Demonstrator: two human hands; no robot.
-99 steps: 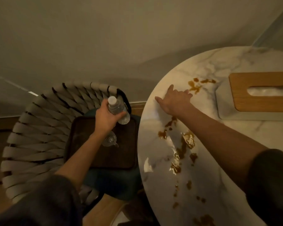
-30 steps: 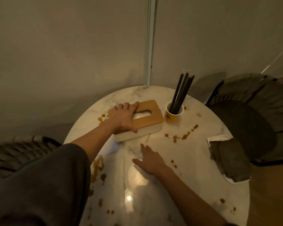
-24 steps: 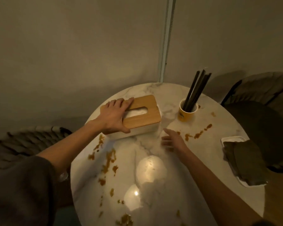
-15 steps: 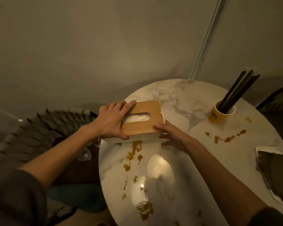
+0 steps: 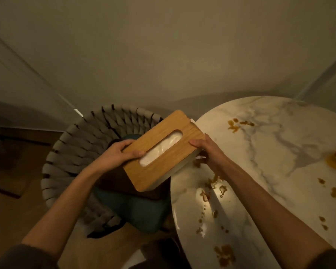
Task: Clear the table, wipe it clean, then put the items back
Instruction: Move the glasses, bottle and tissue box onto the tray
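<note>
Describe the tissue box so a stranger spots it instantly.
Find the round, stained marble table. At its left edge, above the woven chair, the left hand and right hand hold the tissue box: only it has a wooden lid with an oval slot.

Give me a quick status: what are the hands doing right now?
Left hand, right hand both grip the tissue box. Box in the air, over table edge and dark tray on woven chair. Brown spills on table, unwiped.

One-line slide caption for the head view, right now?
Left hand and right hand hold the tissue box in the air over the woven chair, beside the stained marble table.
</note>
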